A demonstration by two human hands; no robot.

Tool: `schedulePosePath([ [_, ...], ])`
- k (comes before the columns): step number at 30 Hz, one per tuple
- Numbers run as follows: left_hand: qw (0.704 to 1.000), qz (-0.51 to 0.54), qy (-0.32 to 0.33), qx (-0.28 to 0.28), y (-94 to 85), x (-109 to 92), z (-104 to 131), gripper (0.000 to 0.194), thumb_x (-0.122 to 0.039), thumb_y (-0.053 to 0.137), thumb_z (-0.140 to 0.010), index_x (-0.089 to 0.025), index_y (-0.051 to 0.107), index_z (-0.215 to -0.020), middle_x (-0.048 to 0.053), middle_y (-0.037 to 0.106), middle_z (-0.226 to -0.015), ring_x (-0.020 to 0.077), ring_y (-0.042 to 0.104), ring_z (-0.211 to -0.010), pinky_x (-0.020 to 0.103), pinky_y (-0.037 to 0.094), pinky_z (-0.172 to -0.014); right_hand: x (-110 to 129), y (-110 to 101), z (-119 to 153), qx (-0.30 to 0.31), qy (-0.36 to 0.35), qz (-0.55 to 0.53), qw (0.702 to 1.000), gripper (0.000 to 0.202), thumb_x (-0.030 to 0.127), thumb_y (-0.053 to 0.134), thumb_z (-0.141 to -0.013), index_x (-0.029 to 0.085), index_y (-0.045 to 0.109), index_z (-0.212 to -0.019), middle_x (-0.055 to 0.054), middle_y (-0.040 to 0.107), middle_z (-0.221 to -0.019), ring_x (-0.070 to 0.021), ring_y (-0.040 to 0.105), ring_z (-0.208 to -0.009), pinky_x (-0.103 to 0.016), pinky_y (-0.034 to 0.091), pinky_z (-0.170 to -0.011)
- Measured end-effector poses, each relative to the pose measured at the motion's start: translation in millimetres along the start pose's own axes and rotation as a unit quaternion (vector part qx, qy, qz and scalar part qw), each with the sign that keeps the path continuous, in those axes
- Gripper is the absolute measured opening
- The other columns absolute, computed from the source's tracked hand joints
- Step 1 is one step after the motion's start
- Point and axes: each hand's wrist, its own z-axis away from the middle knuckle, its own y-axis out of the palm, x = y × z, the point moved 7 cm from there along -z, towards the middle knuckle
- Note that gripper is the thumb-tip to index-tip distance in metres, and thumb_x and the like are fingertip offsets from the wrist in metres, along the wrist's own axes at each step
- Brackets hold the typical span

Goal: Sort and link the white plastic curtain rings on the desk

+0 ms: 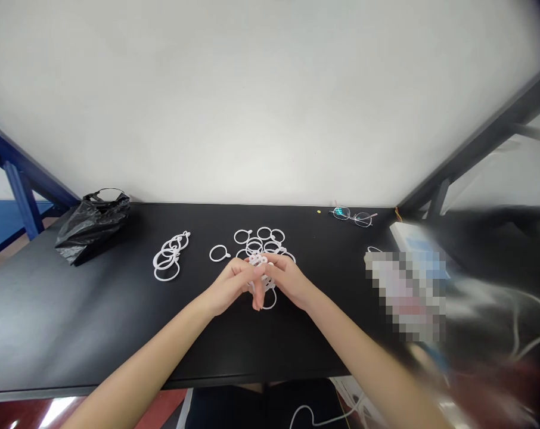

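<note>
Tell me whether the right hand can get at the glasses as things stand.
Probably yes: nothing seems to block the right hand from the glasses, though it's busy with white rings.

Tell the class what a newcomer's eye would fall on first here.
Probably the left hand and right hand, meeting mid-desk around a bunch of white rings. More loose rings lie just beyond them, with another cluster to the left. A crumpled black bag stands out at far left.
</note>
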Motion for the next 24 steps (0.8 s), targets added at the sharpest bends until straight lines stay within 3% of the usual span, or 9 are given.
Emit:
schedulePosePath([
  [3, 0.996, 0.088, 0.009, 0.010, -3.6, -0.8, 0.7, 0.053, -0.047, 0.056, -0.089, -0.012, 0.066, -0.051, 0.005, 0.062, -0.045, 0.0112, 0.056, -0.039, 0.022, 0.048, -0.045, 2.7, 1.8, 0.2, 0.027, 0.000, -0.016, 1.000, 0.042, 0.045, 0.082, -0.066, 0.016, 0.069, -0.094, 0.000, 0.063, -0.076, -0.0121, 0.059, -0.069, -0.023, 0.044, -0.059],
  [6, 0.991, 0.129, 0.003, 0.024, -2.6, 0.4, -0.4, 0.052, -0.048, 0.058, -0.087, -0.013, 0.058, -0.049, 0.002, 0.054, -0.040, 0.0099, 0.051, -0.036, 0.023, 0.049, -0.045, -1.6, 0.7, 0.6, 0.018, 0.037, -0.042, 0.998, 0.041, 0.036, 0.087, -0.061, 0.016, 0.065, -0.090, 0.003, 0.059, -0.068, -0.0068, 0.051, -0.056, -0.018, 0.028, -0.044],
  [9, 0.990, 0.140, 0.005, 0.000, -3.7, 0.1, -2.7, 0.046, -0.042, 0.062, -0.085, -0.015, 0.047, -0.051, -0.002, 0.049, -0.041, 0.0073, 0.046, -0.036, 0.022, 0.049, -0.046, -7.4, 1.2, 0.4, 0.012, 0.073, -0.090, 0.993, 0.041, 0.029, 0.088, -0.058, 0.017, 0.059, -0.085, 0.006, 0.059, -0.062, -0.0032, 0.043, -0.045, -0.017, 0.021, -0.039],
  [12, 0.989, 0.141, 0.001, -0.039, -5.6, -1.4, -3.9, 0.033, -0.026, 0.069, -0.080, -0.017, 0.042, -0.063, -0.006, 0.049, -0.045, 0.0051, 0.042, -0.038, 0.019, 0.048, -0.046, -9.8, 2.1, -1.7, 0.020, 0.071, -0.128, 0.989, 0.041, 0.027, 0.088, -0.058, 0.017, 0.055, -0.080, 0.008, 0.058, -0.057, -0.0009, 0.037, -0.036, -0.016, 0.025, -0.037],
  [15, 0.988, 0.147, -0.008, -0.056, -5.7, -3.4, -3.8, 0.026, -0.015, 0.070, -0.073, -0.020, 0.045, -0.079, -0.009, 0.050, -0.048, 0.0036, 0.039, -0.038, 0.017, 0.046, -0.045, -12.2, 2.9, -3.8, 0.036, 0.068, -0.130, 0.989, 0.041, 0.029, 0.087, -0.061, 0.017, 0.056, -0.085, 0.003, 0.066, -0.061, -0.0046, 0.049, -0.038, -0.016, 0.032, -0.037],
  [18, 0.988, 0.138, -0.022, -0.060, -7.7, -4.1, -3.4, 0.029, -0.015, 0.068, -0.073, -0.020, 0.048, -0.094, -0.009, 0.053, -0.052, 0.0033, 0.040, -0.040, 0.016, 0.046, -0.047, -14.1, 2.3, -4.3, 0.035, 0.071, -0.125, 0.989, 0.044, 0.030, 0.087, -0.060, 0.016, 0.057, -0.089, -0.002, 0.070, -0.069, -0.0094, 0.060, -0.047, -0.016, 0.035, -0.038],
  [24, 0.994, 0.045, -0.043, -0.089, -22.3, -2.1, -2.9, 0.029, -0.017, 0.066, -0.077, -0.020, 0.048, -0.100, -0.004, 0.063, -0.067, 0.0076, 0.057, -0.055, 0.018, 0.049, -0.054, -10.3, -1.8, -2.3, -0.010, 0.060, -0.124, 0.990, 0.043, 0.023, 0.089, -0.057, 0.017, 0.056, -0.085, 0.007, 0.063, -0.059, -0.0060, 0.055, -0.043, -0.017, 0.043, -0.043],
])
